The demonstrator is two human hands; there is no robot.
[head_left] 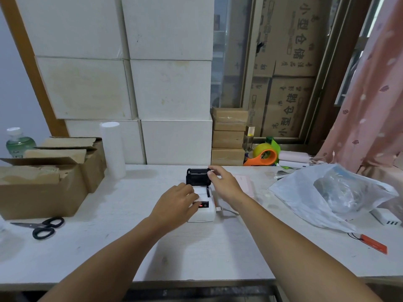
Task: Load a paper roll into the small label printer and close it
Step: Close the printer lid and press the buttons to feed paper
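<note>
A: White plastic, that is the little label printer (202, 211). It sits in the middle of the pale table (196, 253). Its black lid (198, 177) stands up, open, at the far end.

B: Where is the paper roll (201, 191)?

A: Inside the printer, in the open well, just under the lid. You can see its white top.

B: And the hands?

A: The left hand (176, 203) lies on the printer. From that hand, the roll is at about 2 o'clock, right by the fingertips. The fingers are bent down on the printer top, but I cannot tell if they pinch anything.

B: The right one?

A: The right hand (224, 184) is at the lid. Its fingers are spread loose, and the tips touch the lid's top right corner. From that hand, the roll is at about 8 o'clock, very near.

B: What else is on the table?

A: Black scissors (42, 227) at 9 o'clock from the printer, well apart. Brown cardboard boxes (43, 182) at 10 o'clock. A crinkly plastic bag (331, 197) at 3 o'clock. An orange tape holder (263, 158) at 1 o'clock.
</note>
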